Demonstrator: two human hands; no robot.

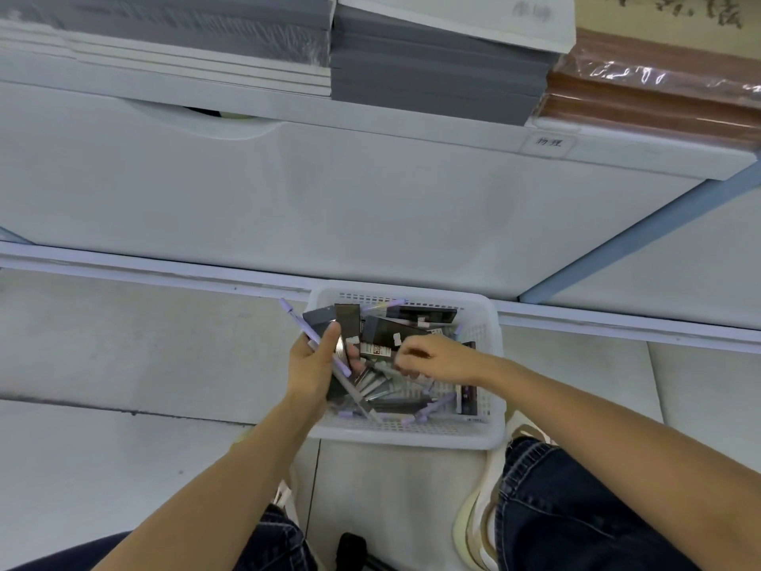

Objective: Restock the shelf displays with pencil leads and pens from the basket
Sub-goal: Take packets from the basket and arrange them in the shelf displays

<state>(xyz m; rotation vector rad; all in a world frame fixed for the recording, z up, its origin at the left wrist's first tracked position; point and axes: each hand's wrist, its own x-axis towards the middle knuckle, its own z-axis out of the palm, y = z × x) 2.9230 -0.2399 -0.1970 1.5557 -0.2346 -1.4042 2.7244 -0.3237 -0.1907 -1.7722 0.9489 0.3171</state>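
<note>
Left hand point(313, 364) over the basket point(412, 436) grips lilac pens point(306, 328) and lead packs point(348, 319); my right hand point(428, 358) curls inside it, grasp unclear

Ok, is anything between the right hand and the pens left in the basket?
Nothing visible does. The right hand is inside the open basket, directly over the loose pens. The left hand grips its bundle at the basket's left side, clear of it.

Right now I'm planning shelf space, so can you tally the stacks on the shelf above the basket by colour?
Grey and white stack: 1
Dark grey stack: 1
Brown plastic-wrapped stack: 1
Total: 3
</note>
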